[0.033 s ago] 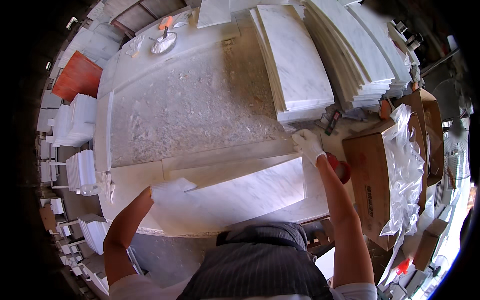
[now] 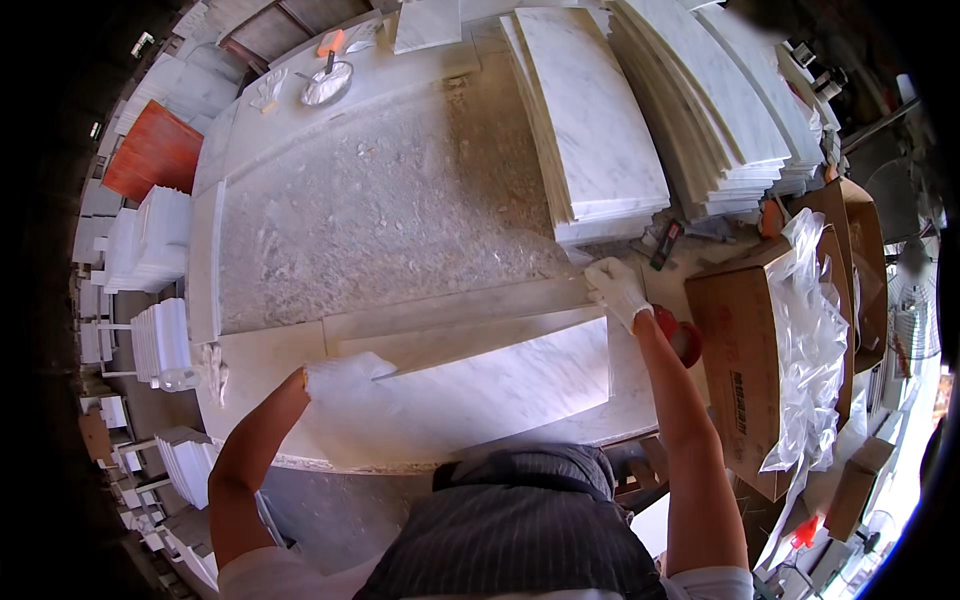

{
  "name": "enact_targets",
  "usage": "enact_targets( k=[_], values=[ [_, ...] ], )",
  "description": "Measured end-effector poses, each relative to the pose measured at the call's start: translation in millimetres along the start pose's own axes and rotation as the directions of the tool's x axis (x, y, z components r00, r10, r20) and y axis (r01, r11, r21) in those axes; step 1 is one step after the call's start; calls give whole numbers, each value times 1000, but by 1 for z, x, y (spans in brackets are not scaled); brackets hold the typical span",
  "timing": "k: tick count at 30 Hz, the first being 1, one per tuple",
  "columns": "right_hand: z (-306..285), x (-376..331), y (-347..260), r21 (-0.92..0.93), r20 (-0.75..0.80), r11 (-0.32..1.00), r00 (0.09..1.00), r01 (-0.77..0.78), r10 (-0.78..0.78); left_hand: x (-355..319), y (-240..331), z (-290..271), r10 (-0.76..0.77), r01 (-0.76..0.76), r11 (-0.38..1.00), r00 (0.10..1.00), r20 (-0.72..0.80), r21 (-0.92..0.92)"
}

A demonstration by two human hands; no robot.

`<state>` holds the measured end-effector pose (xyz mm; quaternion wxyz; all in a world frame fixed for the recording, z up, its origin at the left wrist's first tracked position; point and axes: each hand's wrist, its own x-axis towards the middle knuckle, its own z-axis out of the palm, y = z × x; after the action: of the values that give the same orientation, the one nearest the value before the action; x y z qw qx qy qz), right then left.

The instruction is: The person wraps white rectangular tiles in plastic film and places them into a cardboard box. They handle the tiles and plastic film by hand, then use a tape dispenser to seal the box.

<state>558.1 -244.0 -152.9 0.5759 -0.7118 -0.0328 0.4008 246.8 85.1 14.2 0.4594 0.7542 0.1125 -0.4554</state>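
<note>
A long white marble slab (image 2: 500,392) with grey veins lies at an angle near the bench's front edge, one long face toward me. My left hand (image 2: 345,378), in a white glove, is closed over the slab's left end; its fingers partly blend with the pale stone. Just past the slab's upper right corner, my right hand (image 2: 617,288), also gloved, has its fingers curled in. Whatever those fingers may hold cannot be made out. Right beside that wrist sits a red round object (image 2: 686,343), partly hidden by my forearm.
Stacked marble slabs (image 2: 595,120) fill the far right, with a black-and-red tool (image 2: 666,245) before them. A cardboard box (image 2: 735,370) with clear plastic stands at right. Dusty rubble (image 2: 390,200) covers the middle. At the far left are a round pan (image 2: 327,84) and a red board (image 2: 152,150).
My left hand has shifted very slightly to the right along with the slab. My right hand stays in the same place.
</note>
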Motion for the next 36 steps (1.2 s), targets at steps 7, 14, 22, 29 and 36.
enact_targets(
  k=[7, 14, 22, 29, 36],
  values=[
    [8, -7, -14, -7, -22, 999, 999, -41, 41, 48, -3, -25, -50, 58, 994, 995, 82, -96],
    [5, 3, -1, 2, -8, 1000, 999, -31, 31, 65, -27, -26, 26, -71, 992, 925, -379, -104],
    [5, -2, -4, -30, -9, 999, 1000, -15, 15, 74, 46, 76, 611, -94, 713, 568, -551, 695],
    [5, -3, -5, -76, -11, 996, 998, 53, -54, 136, 55, 160, 703, -5, 540, 554, -447, 842],
    [4, -1, 0, -71, -8, 997, 999, 37, -38, 143, 58, 158, 723, 35, 473, 556, -411, 880]
  ],
)
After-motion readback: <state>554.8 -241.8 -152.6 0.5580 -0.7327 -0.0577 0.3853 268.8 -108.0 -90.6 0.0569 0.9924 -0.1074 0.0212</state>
